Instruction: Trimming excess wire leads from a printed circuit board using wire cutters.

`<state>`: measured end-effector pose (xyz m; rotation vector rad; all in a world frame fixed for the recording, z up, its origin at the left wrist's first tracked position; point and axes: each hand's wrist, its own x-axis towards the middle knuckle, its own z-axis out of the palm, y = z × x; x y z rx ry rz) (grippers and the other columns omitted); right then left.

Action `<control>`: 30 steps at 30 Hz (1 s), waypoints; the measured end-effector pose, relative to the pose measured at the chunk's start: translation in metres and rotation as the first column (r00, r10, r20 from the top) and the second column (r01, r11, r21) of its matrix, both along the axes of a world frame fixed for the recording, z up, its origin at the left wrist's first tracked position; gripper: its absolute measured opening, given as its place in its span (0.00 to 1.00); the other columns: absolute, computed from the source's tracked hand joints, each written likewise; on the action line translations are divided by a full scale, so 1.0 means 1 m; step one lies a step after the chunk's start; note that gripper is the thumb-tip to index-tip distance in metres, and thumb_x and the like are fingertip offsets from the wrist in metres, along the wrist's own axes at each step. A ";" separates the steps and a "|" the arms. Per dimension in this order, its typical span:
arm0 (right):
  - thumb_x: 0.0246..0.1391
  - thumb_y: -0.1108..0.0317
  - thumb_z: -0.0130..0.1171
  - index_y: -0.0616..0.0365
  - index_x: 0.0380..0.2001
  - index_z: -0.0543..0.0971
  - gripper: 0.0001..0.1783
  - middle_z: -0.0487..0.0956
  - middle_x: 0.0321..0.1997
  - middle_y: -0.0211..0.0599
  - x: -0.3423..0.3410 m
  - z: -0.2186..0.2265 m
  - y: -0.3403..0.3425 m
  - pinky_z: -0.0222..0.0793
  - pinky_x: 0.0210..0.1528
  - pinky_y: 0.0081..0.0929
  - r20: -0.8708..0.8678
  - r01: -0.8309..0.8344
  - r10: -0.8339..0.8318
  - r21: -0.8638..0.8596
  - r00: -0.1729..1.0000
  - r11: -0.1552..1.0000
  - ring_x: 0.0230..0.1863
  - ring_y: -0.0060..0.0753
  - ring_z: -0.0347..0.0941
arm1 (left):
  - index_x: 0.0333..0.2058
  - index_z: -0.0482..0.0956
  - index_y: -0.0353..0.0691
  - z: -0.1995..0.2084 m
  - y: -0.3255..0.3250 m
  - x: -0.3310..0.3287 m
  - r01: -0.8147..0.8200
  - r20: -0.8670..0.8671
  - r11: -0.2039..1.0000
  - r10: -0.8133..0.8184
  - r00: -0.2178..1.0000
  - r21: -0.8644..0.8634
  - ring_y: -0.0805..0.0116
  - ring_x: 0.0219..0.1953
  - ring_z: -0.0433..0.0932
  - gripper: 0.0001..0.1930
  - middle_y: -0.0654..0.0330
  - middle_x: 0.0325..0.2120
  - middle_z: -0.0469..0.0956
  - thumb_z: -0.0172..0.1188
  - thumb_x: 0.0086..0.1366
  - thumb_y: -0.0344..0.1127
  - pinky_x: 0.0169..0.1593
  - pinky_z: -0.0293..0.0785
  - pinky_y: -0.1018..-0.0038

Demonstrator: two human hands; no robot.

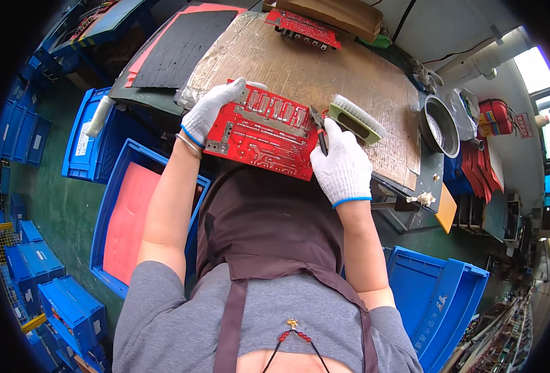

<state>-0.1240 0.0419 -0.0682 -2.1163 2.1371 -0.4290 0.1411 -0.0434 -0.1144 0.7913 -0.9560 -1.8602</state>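
Observation:
A red circuit board (265,133) with silvery solder tracks is tilted up in front of me at the table's near edge. My left hand (214,110), in a white knitted glove, grips its upper left corner. In a matching glove, my right hand (343,163) is closed round a pair of cutting pliers (320,127), whose jaws lie at the board's right edge. Part of the pliers' handles is hidden by the fingers. Just beyond the right hand lies a scrub brush (357,119) with a green back and white bristles.
Brown cardboard (250,53) covers the worktable; another red board (303,28) lies at its far edge. A metal bowl (440,127) stands at the right. Blue crates (116,180) flank me on the floor, one holding a pink sheet (129,217). Black foam (182,50) lies far left.

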 end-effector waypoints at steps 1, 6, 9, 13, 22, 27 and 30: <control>0.59 0.57 0.63 0.48 0.63 0.78 0.28 0.82 0.44 0.54 0.004 0.000 0.001 0.80 0.50 0.53 0.000 0.000 0.000 0.002 1.000 1.000 0.46 0.61 0.84 | 0.62 0.77 0.29 0.000 0.001 -0.001 -0.010 -0.004 1.000 0.010 1.000 -0.002 0.61 0.50 0.87 0.33 0.48 0.52 0.86 0.55 0.79 0.57 0.55 0.86 0.63; 0.58 0.59 0.63 0.48 0.63 0.78 0.29 0.82 0.43 0.56 0.009 -0.002 0.002 0.79 0.51 0.53 0.043 -0.057 0.056 0.017 0.997 0.998 0.47 0.61 0.83 | 0.63 0.76 0.28 -0.004 -0.001 0.005 -0.005 -0.007 1.000 0.005 1.000 -0.006 0.59 0.52 0.87 0.34 0.46 0.53 0.85 0.54 0.79 0.57 0.57 0.85 0.60; 0.56 0.61 0.63 0.54 0.61 0.80 0.28 0.84 0.48 0.60 -0.022 -0.006 0.004 0.78 0.53 0.53 0.086 0.044 -0.043 -0.006 0.995 0.999 0.49 0.63 0.82 | 0.64 0.76 0.28 -0.004 -0.002 0.003 -0.009 0.051 0.998 0.012 0.999 -0.061 0.57 0.53 0.87 0.37 0.44 0.54 0.84 0.55 0.77 0.61 0.58 0.85 0.58; 0.57 0.62 0.65 0.62 0.58 0.80 0.26 0.85 0.45 0.55 -0.049 -0.014 0.019 0.78 0.53 0.38 0.353 0.076 -0.075 0.012 0.933 0.997 0.45 0.49 0.85 | 0.63 0.76 0.30 -0.010 -0.002 0.004 -0.012 0.026 0.998 0.014 1.000 -0.057 0.58 0.53 0.87 0.40 0.45 0.54 0.85 0.57 0.74 0.66 0.56 0.87 0.59; 0.55 0.66 0.70 0.55 0.59 0.80 0.28 0.83 0.49 0.45 -0.026 -0.008 0.032 0.78 0.53 0.38 0.295 -0.215 0.290 -0.260 0.911 0.941 0.47 0.47 0.83 | 0.64 0.75 0.28 -0.001 0.013 -0.009 -0.065 -0.058 0.998 0.067 0.996 0.024 0.56 0.52 0.87 0.40 0.43 0.54 0.84 0.55 0.76 0.65 0.55 0.88 0.57; 0.51 0.60 0.71 0.49 0.61 0.80 0.31 0.83 0.52 0.41 -0.018 0.004 0.015 0.74 0.53 0.45 -0.048 -0.437 0.438 -0.230 0.898 0.870 0.53 0.50 0.79 | 0.62 0.77 0.28 0.001 0.019 -0.010 -0.070 -0.110 0.997 0.074 0.991 0.039 0.57 0.51 0.88 0.37 0.44 0.52 0.85 0.54 0.78 0.62 0.55 0.87 0.59; 0.50 0.59 0.72 0.45 0.62 0.79 0.34 0.81 0.52 0.37 -0.011 0.004 0.003 0.70 0.50 0.43 -0.180 -0.477 0.444 -0.230 0.878 0.848 0.50 0.44 0.77 | 0.62 0.77 0.29 -0.009 0.012 -0.008 -0.067 -0.121 0.997 0.070 0.990 0.025 0.57 0.52 0.87 0.36 0.44 0.53 0.85 0.53 0.78 0.62 0.56 0.86 0.59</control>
